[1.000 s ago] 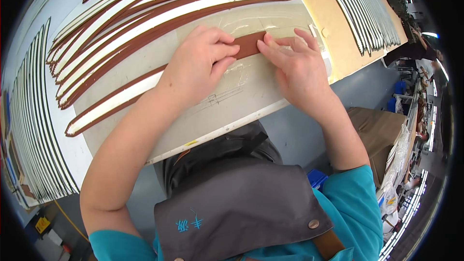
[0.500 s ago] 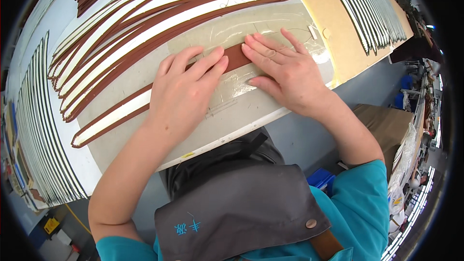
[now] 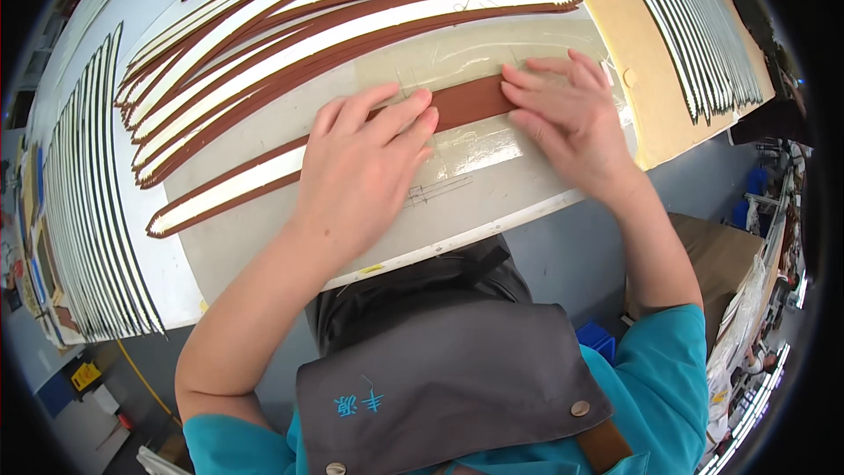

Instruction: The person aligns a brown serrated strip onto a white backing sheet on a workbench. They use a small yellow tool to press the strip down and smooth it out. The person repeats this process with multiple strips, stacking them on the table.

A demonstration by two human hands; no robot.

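Observation:
A long brown strip (image 3: 475, 103) lies on the grey work board in front of me. Its left half shows a white middle between brown edges and ends in a point, while the part between my hands is plain brown. My left hand (image 3: 360, 158) rests across the strip, slightly bent fingers laid on it. Around the strip's right portion is my right hand (image 3: 567, 119), its fingertips at the far edge and the thumb at the near edge, apart from each other. The hand hides the strip's right end.
Behind my hands lies a pile of similar brown and white strips (image 3: 352, 22). Rows of dark-edged thin strips hang or lie at the left (image 3: 92, 202) and far right (image 3: 690, 31). Clear film (image 3: 475, 149) covers part of the grey board (image 3: 352, 251); the table's front edge (image 3: 457, 242) is close to me.
My right hand has slid rightward away from the left and its flat fingers have curled, baring more brown strip between my hands. The whole view has shifted slightly.

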